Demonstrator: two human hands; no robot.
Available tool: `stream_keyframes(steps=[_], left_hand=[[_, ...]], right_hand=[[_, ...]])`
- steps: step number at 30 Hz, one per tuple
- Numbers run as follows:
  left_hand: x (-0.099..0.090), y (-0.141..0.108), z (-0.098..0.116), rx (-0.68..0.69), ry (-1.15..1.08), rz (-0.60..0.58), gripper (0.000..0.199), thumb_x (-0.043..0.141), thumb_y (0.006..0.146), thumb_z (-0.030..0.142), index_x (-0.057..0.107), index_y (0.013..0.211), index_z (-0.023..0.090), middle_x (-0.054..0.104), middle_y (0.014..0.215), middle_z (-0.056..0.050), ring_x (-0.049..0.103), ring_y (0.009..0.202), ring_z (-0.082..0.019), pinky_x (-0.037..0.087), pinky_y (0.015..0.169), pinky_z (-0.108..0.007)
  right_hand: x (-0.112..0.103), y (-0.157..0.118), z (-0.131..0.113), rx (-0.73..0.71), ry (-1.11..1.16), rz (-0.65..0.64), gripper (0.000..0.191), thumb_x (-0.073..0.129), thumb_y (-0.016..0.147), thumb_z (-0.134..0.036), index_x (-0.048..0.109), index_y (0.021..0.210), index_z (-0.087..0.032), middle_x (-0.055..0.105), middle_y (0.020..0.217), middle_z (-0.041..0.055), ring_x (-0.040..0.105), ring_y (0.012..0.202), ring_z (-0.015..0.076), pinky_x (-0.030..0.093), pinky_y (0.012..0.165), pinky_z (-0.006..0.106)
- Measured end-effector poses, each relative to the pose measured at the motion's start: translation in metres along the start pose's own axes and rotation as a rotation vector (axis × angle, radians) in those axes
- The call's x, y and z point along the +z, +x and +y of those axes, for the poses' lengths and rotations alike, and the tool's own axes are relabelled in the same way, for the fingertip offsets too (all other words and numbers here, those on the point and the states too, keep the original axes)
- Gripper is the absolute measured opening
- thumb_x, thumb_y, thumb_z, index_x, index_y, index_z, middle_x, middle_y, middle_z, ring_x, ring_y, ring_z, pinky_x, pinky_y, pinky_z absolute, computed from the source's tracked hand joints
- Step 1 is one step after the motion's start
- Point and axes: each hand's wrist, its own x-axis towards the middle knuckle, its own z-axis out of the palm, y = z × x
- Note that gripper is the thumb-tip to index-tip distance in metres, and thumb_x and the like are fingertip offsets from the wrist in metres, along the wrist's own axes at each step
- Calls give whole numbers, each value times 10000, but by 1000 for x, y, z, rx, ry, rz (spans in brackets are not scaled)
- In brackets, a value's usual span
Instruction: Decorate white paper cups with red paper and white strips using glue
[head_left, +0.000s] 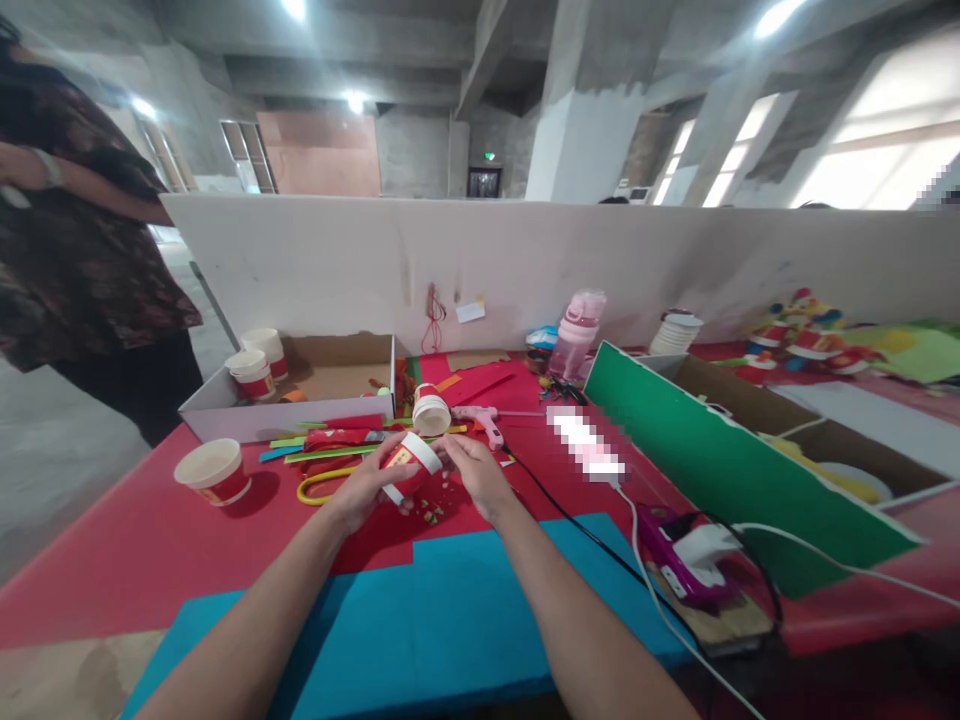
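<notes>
My L hand (363, 490) clamps red/wht cup (424, 454); R hand (477, 474) beside it, can't tell if fingers pinch.

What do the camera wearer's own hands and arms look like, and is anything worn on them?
The left hand and right hand are bare, without gloves. The left forearm and right forearm show no sleeves within the picture. No watch or bracelet can be seen on either wrist. Any ring would be too small to make out.
</notes>
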Motion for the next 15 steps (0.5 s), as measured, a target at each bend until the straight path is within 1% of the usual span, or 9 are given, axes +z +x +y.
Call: stream_keyframes(steps=[3,6,8,11,15], left_hand=[[1,0,0,15,10,-8,857,768,683,291,344,1426,240,654,986,-103,601,539,-134,519,455,-261],[3,0,-1,35,32,0,858,773,676,288,352,1422,246,654,957,-93,599,548,-134,511,449,-246],[5,0,-1,54,63,11,866,776,668,280,352,1422,246,651,939,-82,606,578,-145,511,454,-242],[5,0,-1,91,96,12,905,787,643,267,341,1430,245,644,964,-79,628,649,-169,526,488,-248],[1,2,-1,85,101,-2,976,800,614,276,302,1453,233,650,984,-92,637,646,-175,536,514,-263]], right_hand=[[0,-1,-2,42,50,19,382,592,797,-536,706,834,-174,666,743,18,559,650,129,427,580,225],[0,-1,-1,98,85,56,351,699,703,-494,723,823,-165,666,738,20,532,601,118,412,524,220],[0,-1,-1,124,143,63,316,752,648,-441,731,786,-157,669,730,20,538,603,115,431,547,227],[0,-1,-2,154,237,47,268,785,605,-379,732,741,-154,672,708,13,557,620,114,453,602,239],[-2,-1,-4,178,284,4,242,784,590,-331,731,739,-148,680,696,11,570,625,117,455,622,246]])
